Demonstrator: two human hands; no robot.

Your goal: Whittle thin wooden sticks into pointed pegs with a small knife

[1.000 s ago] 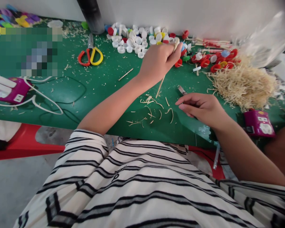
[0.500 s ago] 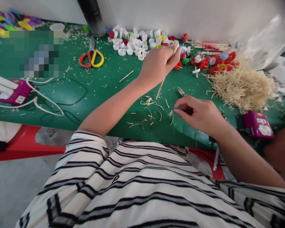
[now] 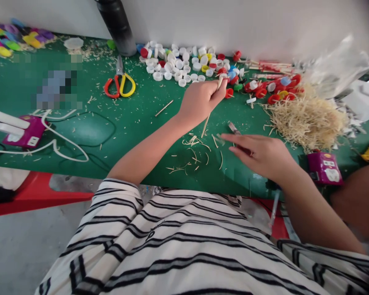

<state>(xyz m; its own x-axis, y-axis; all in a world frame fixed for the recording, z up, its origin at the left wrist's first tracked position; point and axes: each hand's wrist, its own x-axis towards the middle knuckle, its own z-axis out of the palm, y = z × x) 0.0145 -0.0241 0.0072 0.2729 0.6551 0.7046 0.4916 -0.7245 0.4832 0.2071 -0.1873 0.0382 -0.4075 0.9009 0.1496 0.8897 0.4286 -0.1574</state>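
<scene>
My left hand [image 3: 201, 100] is closed around a thin wooden stick [image 3: 205, 126], whose lower end slants down toward the green tabletop. My right hand [image 3: 263, 155] hovers palm down close to the work surface, index finger stretched out and thumb apart. Beyond its fingers a short metal knife blade [image 3: 233, 127] sticks out; the handle is mostly covered by the hand, which appears to keep it under the curled fingers. A blurred shaving is at the index fingertip. Curled wood shavings [image 3: 192, 141] lie between the two hands.
Scissors [image 3: 119, 84] and a thin metal rod [image 3: 164, 108] lie to the left. Bottle caps [image 3: 172, 63] spread along the back near a black bottle [image 3: 117, 28]. On the right are a pile of shavings [image 3: 307, 119] and a purple power socket [image 3: 325, 169]; another [image 3: 26, 131] sits left.
My right index finger has gone from bent near the thumb to stretched out, and the small bunch of shavings at its tip has been scattered. My left hand keeps its hold on the stick.
</scene>
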